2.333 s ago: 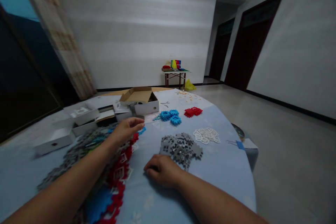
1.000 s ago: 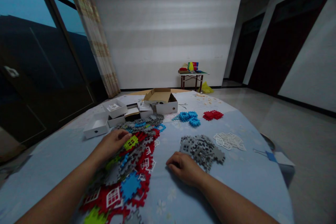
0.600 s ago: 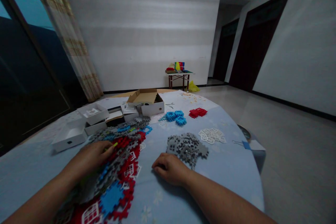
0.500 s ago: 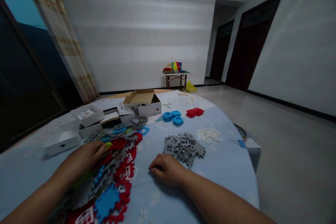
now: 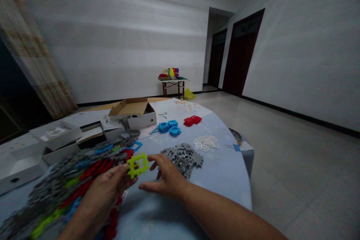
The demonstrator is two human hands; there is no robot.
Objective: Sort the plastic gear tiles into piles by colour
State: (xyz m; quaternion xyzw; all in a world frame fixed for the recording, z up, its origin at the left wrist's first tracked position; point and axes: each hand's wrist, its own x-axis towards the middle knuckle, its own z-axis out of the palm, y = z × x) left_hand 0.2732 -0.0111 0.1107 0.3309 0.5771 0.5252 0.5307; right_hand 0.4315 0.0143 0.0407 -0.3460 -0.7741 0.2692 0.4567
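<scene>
Between the thumb and fingers of my left hand (image 5: 112,183) is a lime-green toothed building piece (image 5: 138,165) with a window-like grid in its middle, raised above the table. My right hand (image 5: 165,176) is just right of it, thumb and fingers apart, the fingertips close to the piece's edge; whether they touch it I cannot tell. Under and beyond my left hand spreads a mixed pile of toothed pieces (image 5: 50,191) in grey, red, blue and green. A heap of grey pieces (image 5: 184,157) lies behind my right hand, partly hidden by it.
Blue pieces (image 5: 168,127), red pieces (image 5: 192,120) and white lattice pieces (image 5: 206,143) lie in separate groups on the round table. An open cardboard box (image 5: 139,120) and white trays (image 5: 21,165) stand at the left. A stool (image 5: 247,153) is beside the table's right edge.
My left hand has lifted the lime-green piece from the mixed pile and moved right. My right hand has risen off the tablecloth and opened toward it. The view has swung right.
</scene>
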